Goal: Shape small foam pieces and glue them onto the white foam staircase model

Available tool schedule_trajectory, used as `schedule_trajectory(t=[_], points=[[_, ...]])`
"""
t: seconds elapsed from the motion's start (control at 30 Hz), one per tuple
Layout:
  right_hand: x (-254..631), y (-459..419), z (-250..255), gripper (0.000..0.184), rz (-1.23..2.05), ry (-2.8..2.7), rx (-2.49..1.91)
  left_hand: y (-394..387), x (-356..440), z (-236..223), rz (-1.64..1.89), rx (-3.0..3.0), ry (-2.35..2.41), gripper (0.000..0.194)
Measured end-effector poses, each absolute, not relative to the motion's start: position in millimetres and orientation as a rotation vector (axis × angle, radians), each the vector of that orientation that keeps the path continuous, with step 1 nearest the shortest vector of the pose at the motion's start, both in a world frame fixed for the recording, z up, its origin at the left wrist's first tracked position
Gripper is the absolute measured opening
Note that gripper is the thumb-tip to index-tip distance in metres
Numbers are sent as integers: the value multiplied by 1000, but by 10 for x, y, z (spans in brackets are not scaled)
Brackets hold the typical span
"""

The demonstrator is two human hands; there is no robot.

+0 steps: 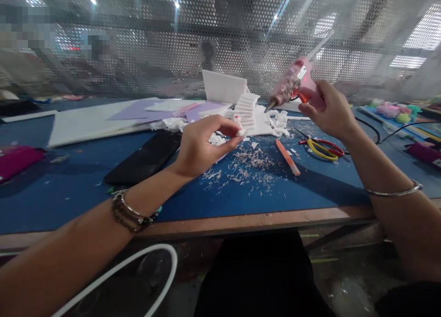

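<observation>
My right hand [332, 108] is closed round the handle of a pink glue gun [292, 80], held up over the table with its nozzle pointing down to the left. A clear glue stick [321, 45] pokes out of its back. In a pinch, my left hand [203, 144] holds a small white piece [238, 125] with a red spot; its exact kind is unclear. Just behind those fingertips stands a white model staircase [245, 109] on a white base, with an upright white foam board [224, 86] at its back.
An orange cutter-like stick [288, 158] and red-and-yellow-handled scissors [322, 148] lie at the right. Shavings [255, 167] cover the blue table's middle. A black phone-like slab [144, 158] is by my left wrist. White and purple sheets [134, 109] lie behind it, before a perforated metal screen [155, 55].
</observation>
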State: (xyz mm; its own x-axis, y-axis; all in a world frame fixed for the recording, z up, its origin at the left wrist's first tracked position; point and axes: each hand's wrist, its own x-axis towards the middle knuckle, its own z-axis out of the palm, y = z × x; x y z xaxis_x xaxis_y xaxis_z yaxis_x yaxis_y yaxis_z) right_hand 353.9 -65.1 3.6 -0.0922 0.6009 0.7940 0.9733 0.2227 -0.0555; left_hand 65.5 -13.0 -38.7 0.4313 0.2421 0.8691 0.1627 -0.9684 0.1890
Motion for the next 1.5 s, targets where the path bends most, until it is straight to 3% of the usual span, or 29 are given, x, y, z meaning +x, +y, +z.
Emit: schedule_trajectory(t=[0.8, 1.5], points=[[3259, -721, -39, 38, -579, -1920, -1450, -183, 688, -407, 1589, 2452, 369, 14], [3241, -762, -8, 38, -725, -1938, -1507, -126, 714, -434, 1687, 2433, 201, 19]])
